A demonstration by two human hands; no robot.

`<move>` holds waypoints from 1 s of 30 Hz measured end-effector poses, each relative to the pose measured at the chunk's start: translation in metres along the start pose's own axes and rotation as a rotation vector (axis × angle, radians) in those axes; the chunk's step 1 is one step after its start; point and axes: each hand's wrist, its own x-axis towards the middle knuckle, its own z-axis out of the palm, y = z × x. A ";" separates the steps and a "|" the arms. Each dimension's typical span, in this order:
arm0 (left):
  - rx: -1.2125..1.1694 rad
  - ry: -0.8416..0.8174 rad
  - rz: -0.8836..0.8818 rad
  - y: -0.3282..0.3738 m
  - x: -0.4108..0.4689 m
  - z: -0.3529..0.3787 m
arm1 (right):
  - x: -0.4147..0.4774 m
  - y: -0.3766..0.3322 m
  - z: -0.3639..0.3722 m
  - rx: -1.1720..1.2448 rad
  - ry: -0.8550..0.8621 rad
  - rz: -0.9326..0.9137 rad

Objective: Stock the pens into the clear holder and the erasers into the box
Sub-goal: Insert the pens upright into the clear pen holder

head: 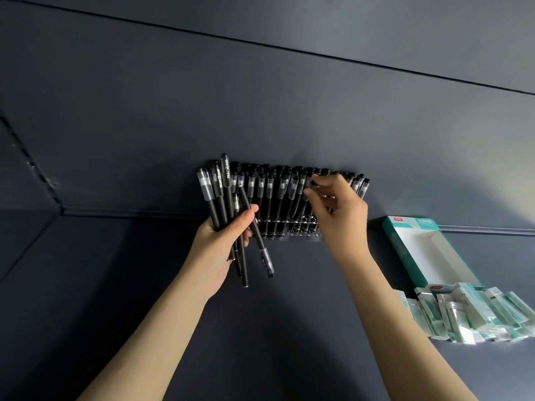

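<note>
The left hand is gripping a bundle of slim black plastic pens, its fingers and thumb curling round the barrels. Most of these are pointing cap-up and fanning out above the fist. One upside-down pen is slanting out to the right with its cap hanging below the hand.

The right hand is reaching over the clear acrylic pen holder, and its fingertips are pinching the top of a single black pen that is standing in the right part of the rack. The holder is sitting at the back edge of the dark blue-grey shelf, against the matching dark back wall. Rows of upright black pens are filling it from its left end to its right.

To the right of the holder, an open teal-and-white cardboard box is lying along the back edge and showing a bare white inside. Just in front of it, a loose pile of small erasers in clear and teal wrappers is spreading toward the shelf's right edge. The nearest packets are touching the box's open front end.
</note>
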 end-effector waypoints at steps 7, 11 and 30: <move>-0.120 0.024 -0.008 0.000 0.001 -0.003 | 0.003 0.007 -0.001 -0.103 0.000 -0.099; -0.202 0.063 -0.036 0.002 0.001 -0.001 | -0.002 0.006 -0.003 -0.058 -0.018 -0.042; -0.011 0.056 -0.002 -0.004 -0.007 0.007 | -0.060 -0.010 -0.022 0.478 -0.170 0.377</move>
